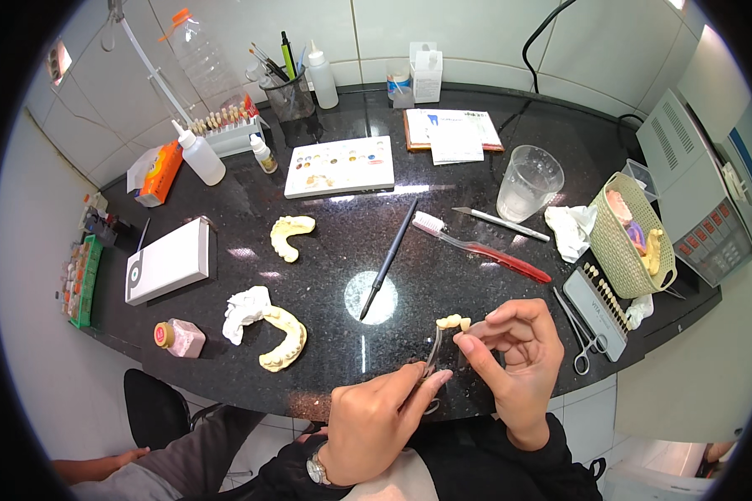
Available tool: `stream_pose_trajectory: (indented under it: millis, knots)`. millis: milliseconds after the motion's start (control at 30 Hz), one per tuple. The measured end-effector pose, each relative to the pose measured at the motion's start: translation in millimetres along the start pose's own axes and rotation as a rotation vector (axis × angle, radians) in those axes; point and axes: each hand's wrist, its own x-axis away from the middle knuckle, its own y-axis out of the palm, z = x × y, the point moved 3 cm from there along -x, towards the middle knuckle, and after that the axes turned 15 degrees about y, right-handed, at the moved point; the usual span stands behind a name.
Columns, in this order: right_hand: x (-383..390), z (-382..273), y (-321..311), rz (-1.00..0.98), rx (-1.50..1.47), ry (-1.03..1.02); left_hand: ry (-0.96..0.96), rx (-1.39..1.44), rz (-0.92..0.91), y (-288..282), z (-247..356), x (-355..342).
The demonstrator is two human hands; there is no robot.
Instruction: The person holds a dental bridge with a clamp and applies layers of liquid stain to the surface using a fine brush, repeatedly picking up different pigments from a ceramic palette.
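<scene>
The dark speckled worktop (334,238) spreads out ahead of the grip and gives a broad surface to work over; it seems wise to stay above it, so a slip ends on the stone rather than past the near edge; the green woven basket (607,244) stands well off to the right of the grip, out of the elbow's way; the left hand (376,413) wraps the handle end of a slim metal holder, thumb and forefinger pressed together on it, and would do best as the steady anchor; the right hand (518,359) has thumb and forefinger drawn close at the far end of the held work, though I cannot tell whether they pinch it or only sit against it; the clear cup (530,188) stands beyond the grip to the right, the plaster arch (296,336) lies to its left, and the dark-handled brush (390,259) rests ahead and slightly left, within easy reach; the metal holder (434,351) rises from the left fingers, its tips at the small tooth-coloured piece (449,321), which sits above the left fist and just beside the right fingertips; light, even pressure there should suit it, since a hard squeeze or twist could chip or flick it loose.
</scene>
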Motion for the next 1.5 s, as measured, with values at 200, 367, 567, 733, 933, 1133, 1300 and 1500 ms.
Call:
stream_pose_trajectory:
  millis: [200,367,567,733,933,1133,1300,1500]
  knots:
    - [1.7,-7.3,1.0,-0.007,-0.041,-0.009,0.028,-0.033,0.040,-5.0,3.4,-2.9]
    - [3.3,-13.7,-4.9,0.027,-0.022,-0.056,0.113,-0.036,0.095,-3.8,-0.9,-8.5]
    - [6.5,-20.8,-10.8,0.030,-0.026,-0.017,0.114,-0.070,0.169,-13.6,4.7,-7.1]
    - [-12.8,-2.8,-29.1,-0.052,0.260,0.260,0.069,0.027,0.187,-14.6,-6.8,-17.3]
    - [-10.8,1.7,-29.1,0.000,0.392,0.298,-0.027,0.174,0.047,-26.1,-7.3,-16.6]
    - [-23.7,-1.0,-20.0,-0.023,0.591,0.161,-0.257,0.452,0.034,-28.0,-17.2,-1.2]
    - [-25.4,0.6,-24.5,-0.011,0.642,0.147,-0.357,0.560,-0.009,-30.1,-22.7,4.8]
    - [-3.1,-55.1,-64.0,0.183,0.564,0.232,-0.413,0.687,0.038,-44.7,-8.4,9.1]
